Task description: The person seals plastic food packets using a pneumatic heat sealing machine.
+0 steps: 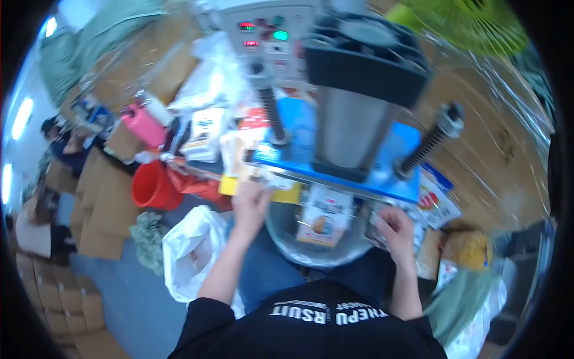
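In front of me stands a press with a dark grey head [368, 66], a blue plate [305, 152] and spring posts [430, 140]. My left hand [250, 206] is closed at the plate's left front corner; what its fingers hold is blurred. My right hand [396, 231] is closed in a pinch below the plate's right side, beside shiny clear plastic; what it pinches I cannot make out. Between the hands, a white printed packet [326, 215] with a round brown picture sits below the plate's front edge, over a clear round tub [287, 239].
A control box [275, 42] with lit displays stands behind the press. To the left are a red bucket [154, 186], a white plastic bag [191, 254], a pink bottle [143, 125] and cardboard boxes [98, 209]. A green fan [472, 27] is at upper right. Other people sit far left.
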Tool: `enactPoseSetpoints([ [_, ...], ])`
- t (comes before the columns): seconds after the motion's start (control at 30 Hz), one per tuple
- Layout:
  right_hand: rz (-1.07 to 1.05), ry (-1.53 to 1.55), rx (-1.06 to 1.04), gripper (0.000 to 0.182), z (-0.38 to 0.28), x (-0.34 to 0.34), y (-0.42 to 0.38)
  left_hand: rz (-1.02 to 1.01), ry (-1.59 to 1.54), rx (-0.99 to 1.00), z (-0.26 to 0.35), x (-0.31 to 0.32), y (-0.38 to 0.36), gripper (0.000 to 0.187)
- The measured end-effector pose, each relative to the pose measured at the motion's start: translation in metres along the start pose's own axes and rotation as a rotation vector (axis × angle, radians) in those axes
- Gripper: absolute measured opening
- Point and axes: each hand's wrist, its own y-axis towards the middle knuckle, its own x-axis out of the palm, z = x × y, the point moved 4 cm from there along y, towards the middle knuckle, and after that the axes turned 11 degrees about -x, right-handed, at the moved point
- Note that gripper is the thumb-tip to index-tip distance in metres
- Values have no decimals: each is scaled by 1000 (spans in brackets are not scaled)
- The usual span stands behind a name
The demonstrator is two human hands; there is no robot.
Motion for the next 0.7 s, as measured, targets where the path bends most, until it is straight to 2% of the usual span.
enactPoseSetpoints([
  [0.03, 0, -28, 64, 14, 1, -3, -10, -1, -99, -54, 15, 3, -11, 10],
  [0.07, -67, -67, 82, 15, 14, -11, -17, 22, -133, -21, 26, 10, -19, 14],
  [0.1, -113, -179, 66, 15, 4, -10, -17, 21, 16, 85, 64, -4, -23, 22],
  [0.13, -236, -345, -167, 15, 23, -16, -10, 64, -29, 144, 58, 1, -31, 28],
  [0.17, -232, -321, -109, 15, 38, -28, -9, -17, -99, 185, 43, 19, -43, 29],
  [0.2, -321, -414, -456, 13, 17, -25, -2, -10, -61, 196, 54, 9, -42, 27],
  [0.23, -338, -498, -436, 12, -4, -21, 3, -22, -47, 230, 69, -10, -39, 25],
  [0.3, -333, -619, -429, 11, -16, -24, 8, 164, 20, 293, 66, -38, -26, 23],
  [0.33, -264, -690, -420, 11, 0, -39, 16, 305, 27, 388, 65, -56, -21, 23],
  [0.4, -151, -742, -373, 12, 61, -66, 42, 345, 60, 458, 37, -46, -8, 25],
  [0.43, -149, -738, -378, 12, 63, -61, 42, 364, 100, 519, 20, -38, -11, 26],
  [0.47, -132, -743, -407, 12, 54, -50, 41, 178, 91, 491, -8, -11, -14, 24],
  [0.5, -113, -749, -432, 12, 49, -44, 38, 177, 92, 493, -9, -5, -25, 24],
  [0.57, -159, -601, -196, 11, 64, -43, 30, 185, 21, 380, -11, -1, -33, 19],
  [0.6, -137, -572, -347, 12, 72, -45, 21, 175, 17, 342, -9, -2, -32, 15],
  [0.67, -110, -638, -271, 15, 43, -31, 6, 83, 173, 225, -17, 1, -28, 17],
  [0.7, -82, -662, -301, 17, 39, -30, 3, 75, 219, 188, -12, -4, -21, 15],
])
